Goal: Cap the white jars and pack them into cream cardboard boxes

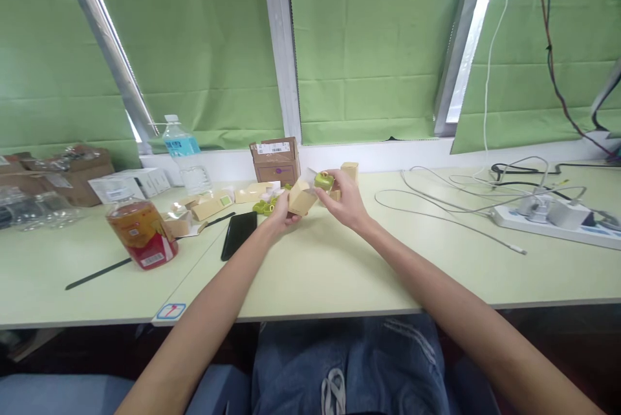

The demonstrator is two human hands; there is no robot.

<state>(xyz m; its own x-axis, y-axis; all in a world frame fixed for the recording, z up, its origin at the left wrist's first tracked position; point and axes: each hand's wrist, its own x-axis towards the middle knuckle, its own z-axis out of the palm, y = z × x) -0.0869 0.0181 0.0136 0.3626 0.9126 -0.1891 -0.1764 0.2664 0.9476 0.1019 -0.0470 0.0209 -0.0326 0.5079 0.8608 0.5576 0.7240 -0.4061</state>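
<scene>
My left hand [281, 213] is closed around a small pale-yellow cardboard box [301, 200], which is tilted with its flaps up. Just to the right, my right hand [347, 200] grips a small green item [324, 181] with a ring-like top, close by the box opening; its exact kind is unclear. Several similar green pieces [264, 207] lie on the table behind my left hand. Another yellow box [349, 172] stands upright beyond my right hand, partly hidden by it.
A brown carton [275, 161] stands by the window ledge. To the left are a black phone [239, 235], a drink bottle [141, 234], a water bottle [187, 156] and opened yellow boxes [211, 207]. A power strip [557, 224] and loose white cables [451, 227] lie to the right.
</scene>
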